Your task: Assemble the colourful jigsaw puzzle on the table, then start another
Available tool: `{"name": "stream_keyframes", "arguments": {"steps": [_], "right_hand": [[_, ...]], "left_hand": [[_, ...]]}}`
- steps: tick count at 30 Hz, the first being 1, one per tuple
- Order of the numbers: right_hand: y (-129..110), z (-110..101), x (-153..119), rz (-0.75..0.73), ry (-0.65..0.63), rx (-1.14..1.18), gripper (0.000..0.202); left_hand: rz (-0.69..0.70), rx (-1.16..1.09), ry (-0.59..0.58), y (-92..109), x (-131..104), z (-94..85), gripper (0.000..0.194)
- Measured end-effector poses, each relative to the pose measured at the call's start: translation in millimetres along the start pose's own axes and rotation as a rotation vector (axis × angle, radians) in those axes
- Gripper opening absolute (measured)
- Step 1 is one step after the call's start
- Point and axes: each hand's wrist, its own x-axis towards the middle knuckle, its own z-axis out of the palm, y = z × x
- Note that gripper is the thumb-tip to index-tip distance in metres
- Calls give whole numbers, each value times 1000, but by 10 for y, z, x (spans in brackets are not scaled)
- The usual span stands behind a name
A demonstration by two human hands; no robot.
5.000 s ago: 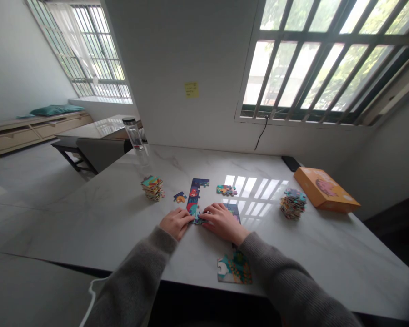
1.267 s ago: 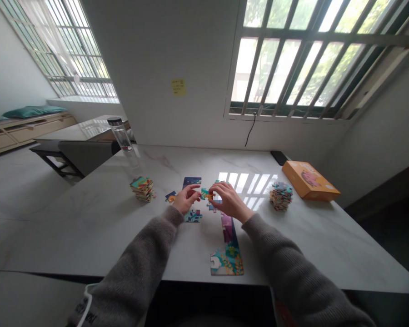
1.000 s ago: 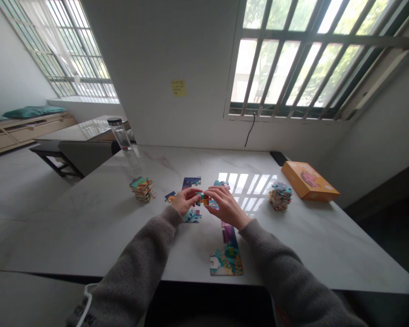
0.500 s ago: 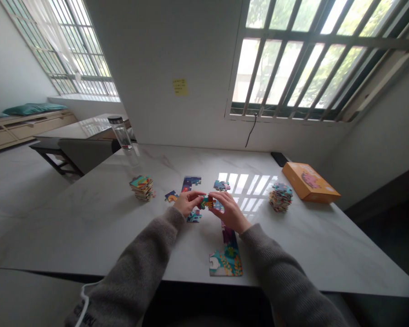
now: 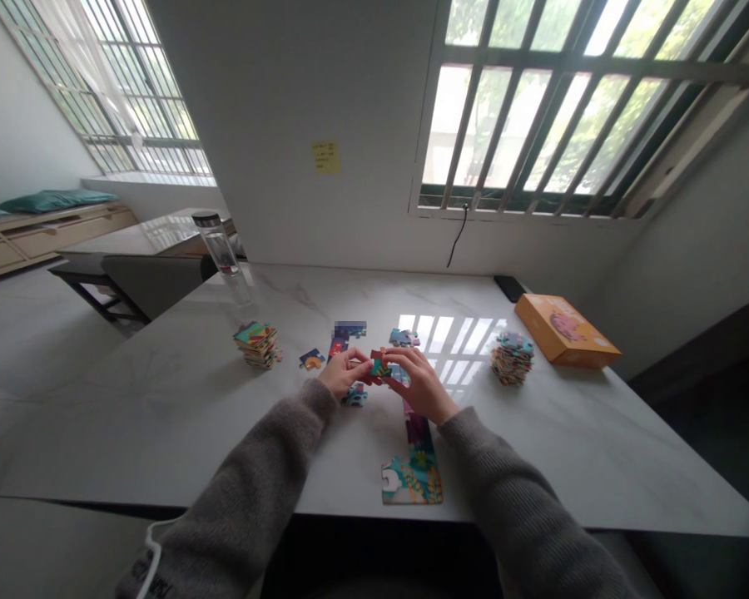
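Note:
Between my two hands is a small green and orange puzzle piece (image 5: 381, 366), raised above the table. My left hand (image 5: 343, 372) pinches its left side, and the fingers of my right hand (image 5: 422, 384) grip its right side. Under and behind my hands lie joined puzzle pieces (image 5: 340, 343) in dark blue and red. A loose piece with an orange curve (image 5: 312, 359) lies left of my left hand. Another loose piece (image 5: 354, 395) sits just below it. A joined strip (image 5: 421, 478) runs from beneath my right hand toward the table's front edge.
A stack of puzzle pieces (image 5: 257, 344) stands on the left, another stack (image 5: 513, 358) on the right. Behind the right stack are an orange box (image 5: 565, 329) and a black phone (image 5: 509, 289). A glass bottle (image 5: 218, 245) stands at the table's (image 5: 187, 416) back left.
The puzzle piece between my hands has turned, showing a different side up. Both hands stay in nearly the same place, and the view has shifted slightly.

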Motion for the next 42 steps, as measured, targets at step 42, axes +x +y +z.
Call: {"name": "stream_keyframes", "arguments": {"steps": [42], "right_hand": [[-156, 90, -162, -3, -364, -116, 26]], "left_hand": [[462, 1201, -92, -172, -540, -260, 34]]}}
